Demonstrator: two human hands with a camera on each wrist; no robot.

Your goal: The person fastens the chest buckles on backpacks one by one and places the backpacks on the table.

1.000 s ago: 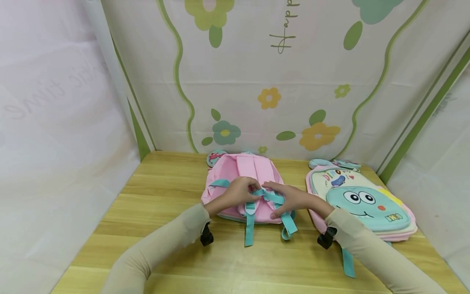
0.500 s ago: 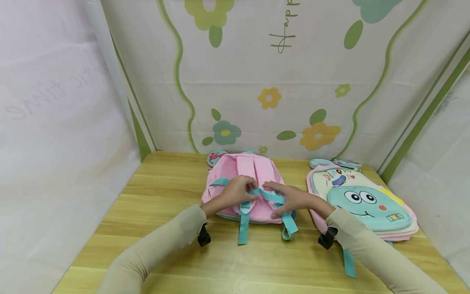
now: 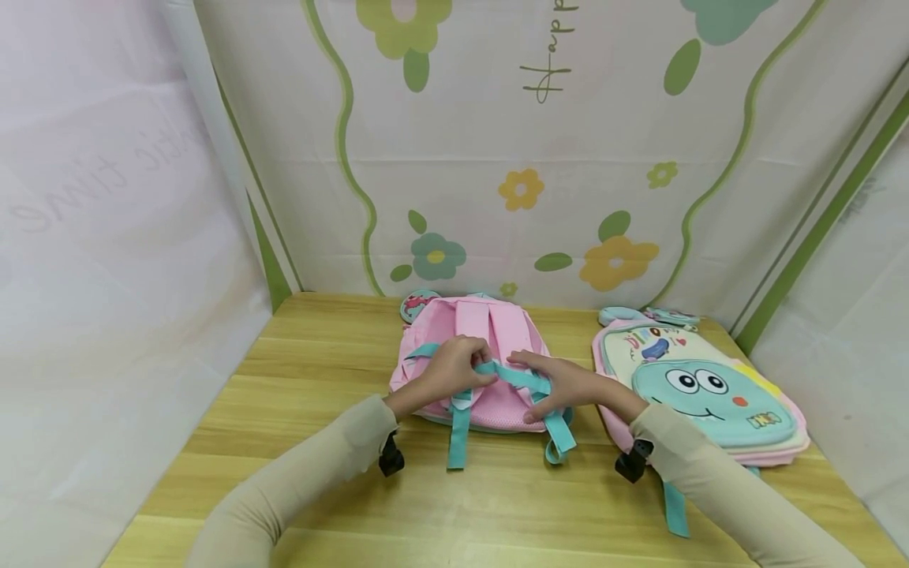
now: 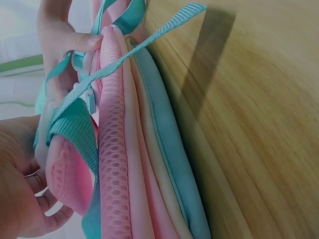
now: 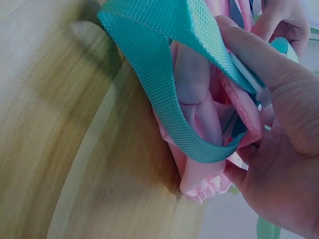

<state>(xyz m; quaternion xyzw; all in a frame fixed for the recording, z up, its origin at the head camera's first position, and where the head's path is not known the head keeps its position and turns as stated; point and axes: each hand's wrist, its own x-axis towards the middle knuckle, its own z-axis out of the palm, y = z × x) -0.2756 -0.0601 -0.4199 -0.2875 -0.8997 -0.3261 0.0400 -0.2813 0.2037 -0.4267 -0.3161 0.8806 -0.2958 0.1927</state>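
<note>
A pink backpack [image 3: 435, 330] lies back-side up on the wooden table, its padded shoulder straps [image 3: 507, 327] showing. My left hand [image 3: 454, 371] pinches a teal webbing strap [image 3: 521, 377] that runs across toward the right. Around the right shoulder strap and its teal webbing, my right hand [image 3: 568, 383] holds with thumb above and fingers behind, as the right wrist view shows. In the left wrist view the left hand [image 4: 20, 184] has its fingers bent under the pink padding near a white buckle [image 4: 45, 129]. Two teal ends, left [image 3: 458, 442] and right [image 3: 561, 434], hang over the near edge.
At the right lies a second backpack [image 3: 717, 410] with a teal cartoon face, partly behind the right forearm. A round teal charm [image 3: 419, 304] sits at the pink backpack's far left. Printed fabric walls [image 3: 454, 158] enclose the wooden table [image 3: 298, 371].
My left hand has moved slightly left, drawing the teal cross strap out longer between the hands. The hanging left end has shifted left too. My right hand has stayed nearly still.
</note>
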